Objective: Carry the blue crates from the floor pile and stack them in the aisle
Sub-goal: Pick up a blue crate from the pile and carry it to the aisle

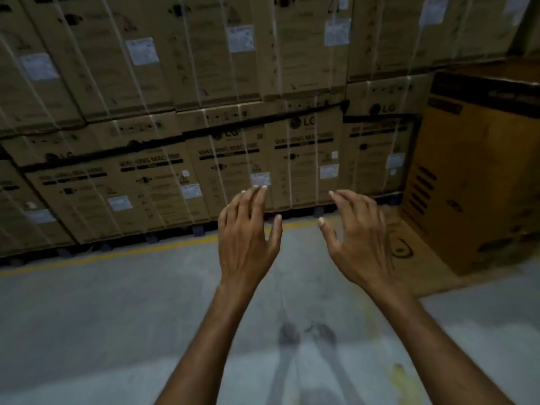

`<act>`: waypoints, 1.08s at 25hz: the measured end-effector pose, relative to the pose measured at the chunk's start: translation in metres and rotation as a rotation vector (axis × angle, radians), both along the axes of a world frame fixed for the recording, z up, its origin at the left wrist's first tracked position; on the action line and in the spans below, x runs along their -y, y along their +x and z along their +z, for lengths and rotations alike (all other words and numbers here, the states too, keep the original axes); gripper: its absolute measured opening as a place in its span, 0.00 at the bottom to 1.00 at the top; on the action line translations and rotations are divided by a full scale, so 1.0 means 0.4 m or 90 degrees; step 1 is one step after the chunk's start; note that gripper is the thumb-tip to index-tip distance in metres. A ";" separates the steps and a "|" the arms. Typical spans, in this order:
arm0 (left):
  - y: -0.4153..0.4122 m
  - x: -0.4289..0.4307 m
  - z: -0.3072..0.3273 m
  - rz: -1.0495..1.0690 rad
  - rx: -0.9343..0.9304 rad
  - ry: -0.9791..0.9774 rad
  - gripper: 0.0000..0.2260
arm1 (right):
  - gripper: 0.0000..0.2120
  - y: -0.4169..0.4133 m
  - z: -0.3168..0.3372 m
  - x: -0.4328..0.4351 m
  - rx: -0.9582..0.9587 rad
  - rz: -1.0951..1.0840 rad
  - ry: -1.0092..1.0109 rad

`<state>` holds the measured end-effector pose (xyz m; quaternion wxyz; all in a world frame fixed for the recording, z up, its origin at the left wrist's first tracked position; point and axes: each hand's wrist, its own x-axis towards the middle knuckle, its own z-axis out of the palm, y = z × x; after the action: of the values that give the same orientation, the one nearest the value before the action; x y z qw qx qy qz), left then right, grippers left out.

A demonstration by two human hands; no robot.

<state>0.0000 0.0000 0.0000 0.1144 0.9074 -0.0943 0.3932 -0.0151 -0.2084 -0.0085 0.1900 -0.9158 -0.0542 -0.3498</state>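
- Left hand and right hand both out in front, palms down, fingers spread and loosely curled, holding nothing.
- Hands side by side, a gap between them, not touching each other or any object.
- Judgement: empty hands raised like this read as the walk between loads, either heading to fetch a crate or just rid of one; cannot tell which.
- Blue crates: none in view. No floor pile, no stack anywhere here, so progress can't be judged.
- Floor: bare grey concrete, smooth, a few scuffs and a yellowish stain toward the lower right edge.
- Yellow line painted across the floor, running along the foot of the carton wall; likely marks the aisle edge.
- Wall of cartons fills the far side, stacked several tiers high, strapped with pale bands, white labels stuck on; print reads washing machine.
- Cartons sit on low dark pallet feet just behind the line.
- Separate brown carton stands on the floor at the right, forward of the wall, on a flattened sheet of cardboard.
- Person's feet show blurred below the hands, on open floor.
- Light is dim, whole view soft with motion blur; small print not readable.
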 end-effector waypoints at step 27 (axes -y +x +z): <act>-1.048 0.184 -0.417 -0.876 -0.518 0.023 0.08 | 0.16 -1.402 -0.451 -0.270 0.010 -0.737 0.608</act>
<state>-0.4193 -0.0736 -0.1667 0.3423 0.7194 -0.5903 -0.1294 -0.5760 -0.1004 -0.1888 0.3524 -0.6134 0.5924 -0.3855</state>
